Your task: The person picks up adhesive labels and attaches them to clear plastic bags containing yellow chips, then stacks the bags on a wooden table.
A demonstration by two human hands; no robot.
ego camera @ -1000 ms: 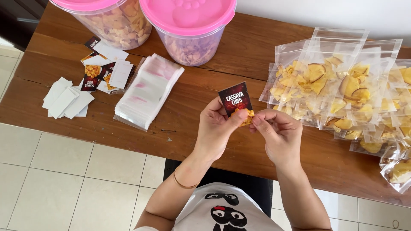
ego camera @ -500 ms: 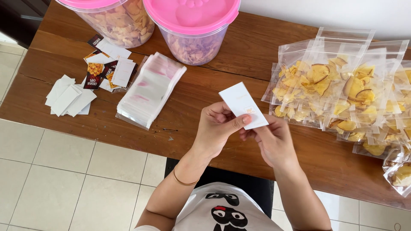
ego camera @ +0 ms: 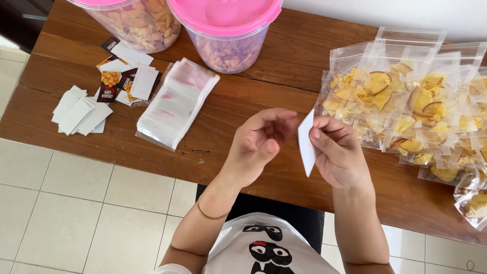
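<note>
In the middle of the frame, both hands hover above the wooden surface (ego camera: 284,66), meeting around a small white card (ego camera: 306,144) that stands nearly edge-on to the camera, tilted with its lower corner pointing down. The right hand (ego camera: 339,155) has its grip clamped on the card, thumb along the near face and fingers curled behind it. The left hand (ego camera: 258,144) sits just beside the card's left side, its fingers loosely curled with the fingertips reaching toward the card's upper edge; whether they actually touch it cannot be told, so its grip reads as slack and apart rather than pinched. A thin bracelet (ego camera: 212,215) circles the left wrist. At the right of the frame lies a wide spread of clear sealed bags of yellow chips (ego camera: 406,101), overlapping one another. Left of centre rests a stack of empty clear bags (ego camera: 177,101), and further left a loose pile of printed labels (ego camera: 124,76) and a small fan of white cards (ego camera: 78,111). Along the top edge stand two clear tubs with pink lids, one at upper left (ego camera: 139,23) and one at upper centre (ego camera: 228,30), both filled with chips.
</note>
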